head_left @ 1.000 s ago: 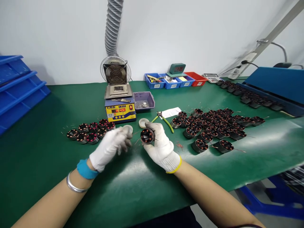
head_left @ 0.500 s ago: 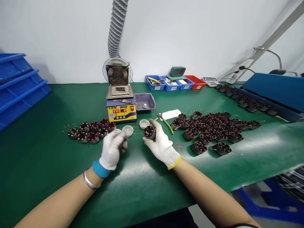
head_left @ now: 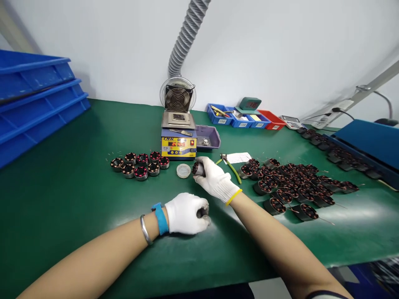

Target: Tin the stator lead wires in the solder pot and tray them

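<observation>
My right hand, in a white glove with a yellow cuff, is closed around a wound motor stator. The stator is tilted, its copper-wound face turned left. Low over the table in front is my left hand, also gloved. Its fingers are loosely curled, with a gap between thumb and forefinger and nothing visible in it. A small round white dish lies left of the held stator. Green-handled cutters lie just beyond my right hand. Several finished-looking stators with red windings stand in a group at left.
A yellow-and-blue solder pot unit stands behind, with a fan and grey duct above. Beside it is a purple tray. Many stators fill the right side. Blue crates are stacked at left; small blue bins stand at the back.
My left hand has moved right and toward me, away from the white dish. The held stator has tilted in my right hand. My view has swung left.
</observation>
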Tool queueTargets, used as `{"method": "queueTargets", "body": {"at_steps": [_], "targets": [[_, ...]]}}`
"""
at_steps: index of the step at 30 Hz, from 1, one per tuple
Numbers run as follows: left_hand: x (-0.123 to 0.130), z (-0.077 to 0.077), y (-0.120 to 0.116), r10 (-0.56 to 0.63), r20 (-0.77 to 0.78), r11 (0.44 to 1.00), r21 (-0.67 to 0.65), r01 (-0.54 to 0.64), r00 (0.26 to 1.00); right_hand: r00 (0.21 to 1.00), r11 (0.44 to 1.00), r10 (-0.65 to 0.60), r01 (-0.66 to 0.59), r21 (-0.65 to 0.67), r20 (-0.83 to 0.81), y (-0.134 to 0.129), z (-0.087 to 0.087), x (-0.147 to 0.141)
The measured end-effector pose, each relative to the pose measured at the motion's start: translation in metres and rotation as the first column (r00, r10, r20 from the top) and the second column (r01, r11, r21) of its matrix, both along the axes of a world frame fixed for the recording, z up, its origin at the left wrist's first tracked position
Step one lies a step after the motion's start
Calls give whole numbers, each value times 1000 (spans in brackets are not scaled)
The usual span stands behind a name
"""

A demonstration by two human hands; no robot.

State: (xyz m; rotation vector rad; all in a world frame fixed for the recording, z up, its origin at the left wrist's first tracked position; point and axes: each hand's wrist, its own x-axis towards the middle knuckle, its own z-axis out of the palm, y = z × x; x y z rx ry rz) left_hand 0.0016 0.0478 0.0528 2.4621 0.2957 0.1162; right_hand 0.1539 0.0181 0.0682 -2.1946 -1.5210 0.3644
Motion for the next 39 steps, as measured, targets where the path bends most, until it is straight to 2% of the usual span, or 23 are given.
{"method": "queueTargets", "body": {"at_steps": [5,10,12,15,17,20,23,26,31,35,37,39], "targets": [[2,0,-1,6,-4,1000,7,-5,1000,992,995,33,-21,-93,123,9,11,-2],[4,0,-2,8,-25,999,39,-7,1000,982,980,12,25,-195,189,11,16,-5],[4,0,-2,11,-22,999,45,-10,1000,983,986,21,10,-169,182,10,15,-5],[4,-1,-3,22,-17,999,47,-22,1000,983,999,18,-11,-41,185,7,13,-4],[3,-1,-3,21,-14,999,48,-20,1000,963,999,-5,-5,36,269,5,14,-3],[3,-3,-3,23,-8,998,56,-22,1000,850,998,45,-65,19,525,6,19,-3],[3,-5,-4,40,-2,998,44,-40,999,693,982,189,-139,-128,695,13,24,-6],[3,-4,-4,50,-2,998,27,-50,999,611,954,301,-181,-240,732,21,24,-12],[4,-2,-4,54,-21,998,33,-53,998,567,919,394,-238,-314,723,22,25,-19],[5,-4,-5,52,-6,998,36,-51,999,498,931,357,-260,-257,790,24,38,-12],[6,-5,-5,50,-7,998,34,-49,999,471,958,254,-244,-152,845,37,55,-1],[7,-5,-5,51,-25,998,29,-51,998,456,974,139,-224,-38,879,61,77,10]]}}
